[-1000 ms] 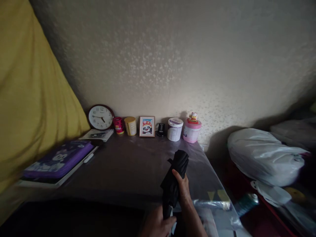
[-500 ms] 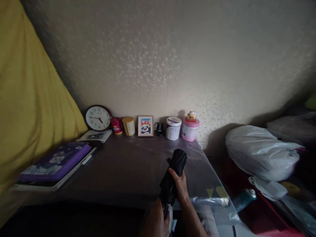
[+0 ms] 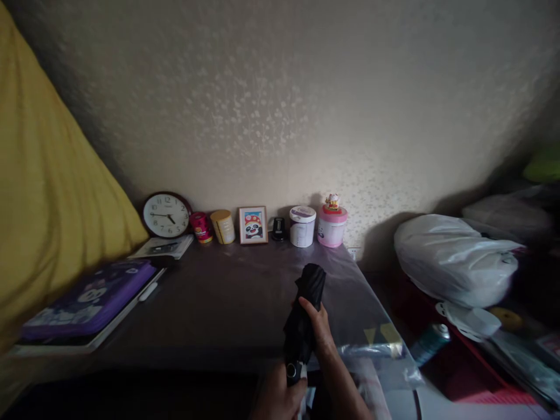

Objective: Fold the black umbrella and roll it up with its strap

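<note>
A folded black umbrella [image 3: 306, 309] is held above the near edge of the dark table [image 3: 219, 303], tip pointing away from me. My right hand [image 3: 321, 329] is wrapped round the umbrella's folded canopy. My left hand [image 3: 277, 396] is closed on its handle end at the bottom of the view. Both wrists run off the lower edge.
Along the wall stand a round clock [image 3: 166, 214], a red tin [image 3: 200, 227], a yellow tin [image 3: 223, 226], a panda picture frame [image 3: 253, 224], a white tub [image 3: 301, 226] and a pink tub [image 3: 331, 226]. A purple case [image 3: 87, 297] lies at left by a yellow curtain [image 3: 52, 221]. White bags [image 3: 455, 262] sit at right.
The view has shifted a little, so everything sits slightly lower left. Both hands keep their grip on the umbrella, which stays at about the same angle.
</note>
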A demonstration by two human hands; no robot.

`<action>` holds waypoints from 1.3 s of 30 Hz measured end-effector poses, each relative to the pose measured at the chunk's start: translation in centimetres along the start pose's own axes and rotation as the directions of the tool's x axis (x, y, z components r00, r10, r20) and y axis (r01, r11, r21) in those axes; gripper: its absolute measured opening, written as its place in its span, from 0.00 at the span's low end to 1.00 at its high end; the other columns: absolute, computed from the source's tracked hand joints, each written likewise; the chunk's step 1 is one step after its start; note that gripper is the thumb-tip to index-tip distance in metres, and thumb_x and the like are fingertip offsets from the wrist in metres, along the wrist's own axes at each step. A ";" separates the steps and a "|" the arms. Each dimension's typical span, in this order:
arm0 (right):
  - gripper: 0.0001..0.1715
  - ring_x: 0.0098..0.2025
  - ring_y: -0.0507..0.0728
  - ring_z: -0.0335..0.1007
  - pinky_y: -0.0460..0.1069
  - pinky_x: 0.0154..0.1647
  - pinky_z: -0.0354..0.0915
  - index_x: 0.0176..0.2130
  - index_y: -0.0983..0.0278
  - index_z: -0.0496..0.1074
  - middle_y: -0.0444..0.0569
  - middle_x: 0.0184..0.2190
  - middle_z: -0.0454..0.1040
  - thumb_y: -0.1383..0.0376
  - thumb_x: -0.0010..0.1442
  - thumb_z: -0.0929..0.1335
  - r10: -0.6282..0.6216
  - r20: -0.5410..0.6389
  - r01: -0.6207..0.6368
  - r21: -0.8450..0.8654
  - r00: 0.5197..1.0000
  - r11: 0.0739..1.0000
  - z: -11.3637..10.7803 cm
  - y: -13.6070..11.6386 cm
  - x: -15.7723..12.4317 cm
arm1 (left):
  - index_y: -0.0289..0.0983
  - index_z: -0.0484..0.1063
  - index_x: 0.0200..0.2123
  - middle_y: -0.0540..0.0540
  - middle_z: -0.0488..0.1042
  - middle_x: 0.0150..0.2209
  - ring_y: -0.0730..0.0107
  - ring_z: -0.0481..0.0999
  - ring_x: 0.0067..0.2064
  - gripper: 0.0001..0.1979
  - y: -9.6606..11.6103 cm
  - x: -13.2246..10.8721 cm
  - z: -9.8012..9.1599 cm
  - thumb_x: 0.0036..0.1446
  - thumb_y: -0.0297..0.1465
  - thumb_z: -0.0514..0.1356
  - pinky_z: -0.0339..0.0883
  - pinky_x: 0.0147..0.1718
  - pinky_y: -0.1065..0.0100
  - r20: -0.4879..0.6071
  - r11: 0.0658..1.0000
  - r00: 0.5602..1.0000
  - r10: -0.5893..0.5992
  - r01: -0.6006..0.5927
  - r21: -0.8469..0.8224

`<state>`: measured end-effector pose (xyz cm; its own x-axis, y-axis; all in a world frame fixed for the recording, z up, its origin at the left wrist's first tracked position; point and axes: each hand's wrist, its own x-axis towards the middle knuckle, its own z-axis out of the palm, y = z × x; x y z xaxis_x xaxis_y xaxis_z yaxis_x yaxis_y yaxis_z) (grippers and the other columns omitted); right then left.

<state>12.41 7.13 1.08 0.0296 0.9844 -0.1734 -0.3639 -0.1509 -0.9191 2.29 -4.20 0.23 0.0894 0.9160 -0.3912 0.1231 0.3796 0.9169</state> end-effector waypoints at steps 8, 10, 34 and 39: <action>0.29 0.23 0.56 0.71 0.48 0.24 0.66 0.36 0.65 0.68 0.45 0.24 0.75 0.54 0.36 0.75 0.010 -0.118 -0.013 -0.022 0.993 1.000 1.1 -0.5 -0.3 | 0.24 0.53 0.60 0.31 0.71 0.50 0.59 0.71 0.51 0.28 -0.6 0.4 0.9 0.56 0.28 0.51 0.61 0.46 0.69 -0.229 0.727 0.973 0.021 0.143 0.672; 0.29 0.23 0.57 0.71 0.48 0.24 0.66 0.36 0.65 0.68 0.45 0.23 0.75 0.54 0.35 0.76 0.011 -0.147 -0.015 -0.026 0.989 1.000 1.2 -0.5 -0.4 | 0.25 0.53 0.60 0.32 0.72 0.49 0.59 0.71 0.51 0.28 0.0 0.1 0.8 0.56 0.27 0.51 0.60 0.46 0.69 -0.231 0.712 0.973 0.017 0.150 0.686; 0.24 0.29 0.58 0.72 0.51 0.33 0.69 0.33 0.65 0.71 0.47 0.26 0.75 0.53 0.40 0.74 0.203 0.129 -0.219 0.123 0.971 0.968 2.1 -2.2 -4.5 | 0.36 0.58 0.57 0.40 0.75 0.42 0.57 0.77 0.38 0.34 3.2 -0.3 -1.6 0.52 0.48 0.57 0.70 0.34 0.59 0.177 0.754 0.984 0.029 0.095 -0.650; 0.24 0.29 0.58 0.72 0.51 0.32 0.69 0.35 0.64 0.69 0.47 0.26 0.75 0.52 0.42 0.73 0.181 0.119 -0.196 0.131 0.976 0.972 2.6 -1.8 -5.1 | 0.31 0.64 0.52 0.39 0.77 0.34 0.58 0.77 0.34 0.33 3.2 0.3 -2.1 0.51 0.51 0.55 0.69 0.27 0.64 0.261 0.709 0.965 0.032 0.162 -0.686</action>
<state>10.48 2.61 4.52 -0.1472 0.9446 -0.2932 -0.4815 -0.3274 -0.8130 0.64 -2.46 3.24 0.3483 0.8620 -0.3684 -0.5767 0.5068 0.6407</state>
